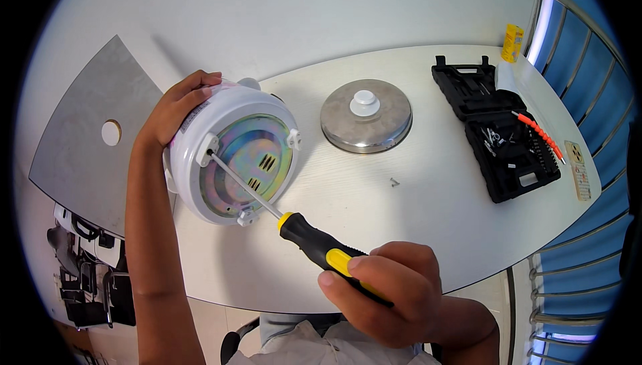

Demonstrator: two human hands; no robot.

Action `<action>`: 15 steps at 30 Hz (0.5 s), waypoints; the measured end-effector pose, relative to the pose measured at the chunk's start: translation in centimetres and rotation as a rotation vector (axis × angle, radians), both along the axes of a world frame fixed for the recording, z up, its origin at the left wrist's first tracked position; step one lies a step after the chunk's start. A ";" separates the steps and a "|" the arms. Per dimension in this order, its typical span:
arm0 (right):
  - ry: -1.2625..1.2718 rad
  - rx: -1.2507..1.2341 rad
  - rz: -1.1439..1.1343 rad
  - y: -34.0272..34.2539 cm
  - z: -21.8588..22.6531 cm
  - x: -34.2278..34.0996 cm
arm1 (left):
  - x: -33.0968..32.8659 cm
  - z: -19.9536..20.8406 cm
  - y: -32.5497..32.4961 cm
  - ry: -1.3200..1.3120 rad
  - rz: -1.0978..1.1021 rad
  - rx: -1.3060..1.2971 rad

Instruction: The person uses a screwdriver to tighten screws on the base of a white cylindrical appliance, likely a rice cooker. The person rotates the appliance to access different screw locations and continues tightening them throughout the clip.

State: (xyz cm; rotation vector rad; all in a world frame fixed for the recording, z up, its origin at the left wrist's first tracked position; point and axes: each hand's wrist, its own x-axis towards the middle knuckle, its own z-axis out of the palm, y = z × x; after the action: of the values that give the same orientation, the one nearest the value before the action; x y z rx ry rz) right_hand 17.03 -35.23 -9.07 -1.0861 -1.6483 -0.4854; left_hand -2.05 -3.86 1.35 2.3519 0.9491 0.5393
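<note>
Right hand (401,298): fingers and thumb closed around the handle of a black-and-yellow screwdriver (314,241), no gap showing.

Left hand (177,107): part-curled over the upper wall of a white electric cooker (187,181), holding it.

Electric cooker: beneath the left hand, ahead and left of the right; tilted, iridescent metal base plate (234,145) toward the person. Three white feet in view; the screwdriver's tip meets the one nearest the left hand, a white plastic foot (206,144).

Step, as judged: work on the fastener in that foot; turning direction cannot be told. The next move appears to call for the shaft in line with the recess, steady pressure and a twist from the right hand, the left bracing the cooker against turning.

Loose screws (394,182): ahead of the right hand, on the white table (461,224).

Steel lid (341,124), white knob: right of the left hand.

Black tool case (495,188), unfolded: ahead and right of the right hand; orange flexible shaft (540,136) across its edge.

Yellow carton (513,44): beyond the case, farthest from both hands.
</note>
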 end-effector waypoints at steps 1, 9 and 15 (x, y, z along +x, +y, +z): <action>0.000 0.007 0.000 0.0 0.0 -0.1 | 0.0 0.0 0.0 0.000 0.008 -0.007; 0.028 -0.033 -0.013 -0.1 0.6 -0.7 | -0.1 -0.2 0.0 -0.021 0.009 -0.008; 0.252 -0.108 0.204 -0.2 0.7 -0.5 | -0.1 -0.2 0.0 -0.028 0.002 -0.025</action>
State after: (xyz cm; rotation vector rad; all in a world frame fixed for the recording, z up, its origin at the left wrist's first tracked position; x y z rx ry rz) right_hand 16.58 -35.40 -8.34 -0.9999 -1.5530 -0.1213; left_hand -2.20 -3.87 1.17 2.3152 0.9410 0.5559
